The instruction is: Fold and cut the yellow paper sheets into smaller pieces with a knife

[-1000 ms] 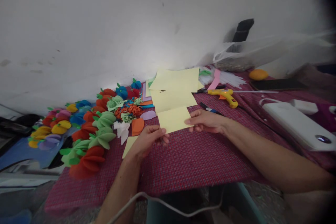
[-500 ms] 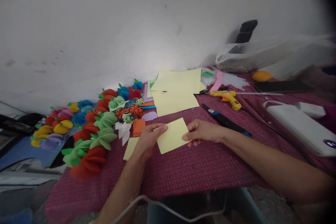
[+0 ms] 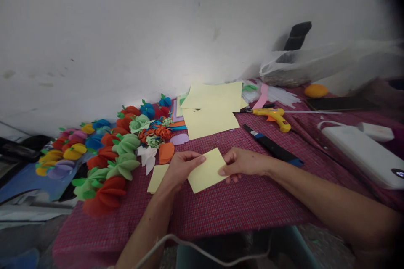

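A pale yellow square sheet (image 3: 206,173), paper or felt, is held between both hands over the near part of the table. My left hand (image 3: 184,168) pinches its upper left edge, thumb on top. My right hand (image 3: 238,163) grips the right edge with the thumb on top and fingers curled beneath. Beside my left wrist lies another pale yellow piece (image 3: 157,178), partly covered by the wrist. Beyond the hands, large pale yellow sheets (image 3: 210,124) overlap. An orange cut piece (image 3: 166,152) rests near my left hand.
Colourful felt flowers (image 3: 109,157) fill the left side of the checked tablecloth (image 3: 221,214). At right lie a black-and-blue cutter (image 3: 274,147), a yellow glue gun (image 3: 273,117) with its cord, and a white device (image 3: 362,153). A bin (image 3: 296,243) stands below the table's front edge.
The yellow square has come slightly lower and turned a little counterclockwise in my hands. My left thumb sits further in over it. Both hands keep their hold.
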Available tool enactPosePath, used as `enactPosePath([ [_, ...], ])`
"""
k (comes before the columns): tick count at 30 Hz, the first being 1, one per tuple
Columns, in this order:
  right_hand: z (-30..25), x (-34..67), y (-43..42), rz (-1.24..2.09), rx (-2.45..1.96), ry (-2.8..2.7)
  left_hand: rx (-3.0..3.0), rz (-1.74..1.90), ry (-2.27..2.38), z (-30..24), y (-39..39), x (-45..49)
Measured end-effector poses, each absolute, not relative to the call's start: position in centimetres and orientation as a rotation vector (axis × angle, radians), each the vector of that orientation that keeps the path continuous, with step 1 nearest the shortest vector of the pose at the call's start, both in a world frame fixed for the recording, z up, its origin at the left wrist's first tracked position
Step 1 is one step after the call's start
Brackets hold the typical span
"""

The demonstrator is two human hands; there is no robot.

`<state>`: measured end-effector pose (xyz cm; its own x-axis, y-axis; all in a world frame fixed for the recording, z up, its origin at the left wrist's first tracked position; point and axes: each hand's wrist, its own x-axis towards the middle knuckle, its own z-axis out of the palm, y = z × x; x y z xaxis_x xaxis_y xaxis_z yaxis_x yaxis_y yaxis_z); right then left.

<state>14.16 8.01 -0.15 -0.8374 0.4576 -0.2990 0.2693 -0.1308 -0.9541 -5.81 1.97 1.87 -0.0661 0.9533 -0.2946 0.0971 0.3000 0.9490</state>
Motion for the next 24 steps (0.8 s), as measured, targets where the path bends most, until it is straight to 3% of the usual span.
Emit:
enactPosePath([
  [7,0.1,14.6,8.2,2.116,-0.78,-2.088,1.029,0.957,1.408,1.6,1.9,-6.0],
  [14,0.5,14.3,8.6,1.731,-0.76,-2.12,1.049,0.86,1.372,1.5,1.8,-5.5],
  [24,-0.6,13.7,8.0,1.624,-0.807,-2.133,1.245,0.681,1.295,0.6,1.7,-5.1],
])
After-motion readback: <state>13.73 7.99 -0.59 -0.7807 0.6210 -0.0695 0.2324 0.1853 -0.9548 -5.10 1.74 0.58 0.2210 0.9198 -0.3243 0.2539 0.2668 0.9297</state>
